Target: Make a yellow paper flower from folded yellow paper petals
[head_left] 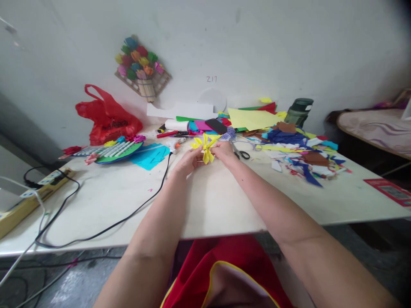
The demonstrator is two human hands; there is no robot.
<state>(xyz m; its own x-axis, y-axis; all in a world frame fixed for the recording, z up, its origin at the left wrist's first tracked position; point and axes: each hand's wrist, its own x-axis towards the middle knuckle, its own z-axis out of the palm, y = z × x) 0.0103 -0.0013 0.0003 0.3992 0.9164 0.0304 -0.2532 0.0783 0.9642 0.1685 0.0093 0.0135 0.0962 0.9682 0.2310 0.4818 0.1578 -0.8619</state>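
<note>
A yellow paper flower (206, 147) with several pointed petals is held up over the white table (221, 205), between my two hands. My left hand (190, 161) grips it from the left, its fingers bent in at the petals. From the right, my right hand (224, 152) pinches a petal edge. Black-handled scissors (242, 154) lie just beyond my right wrist. To the left of the flower rests a glue gun (175, 146), its black cord (138, 210) running across the table toward me.
Paper scraps (308, 156) cover the right side, near a green bottle (299, 112). At the back lie coloured sheets (253, 119) and a dark phone-like slab (216, 126). Leftward are blue paper (150, 156), a red bag (107, 117) and a power strip (48, 182).
</note>
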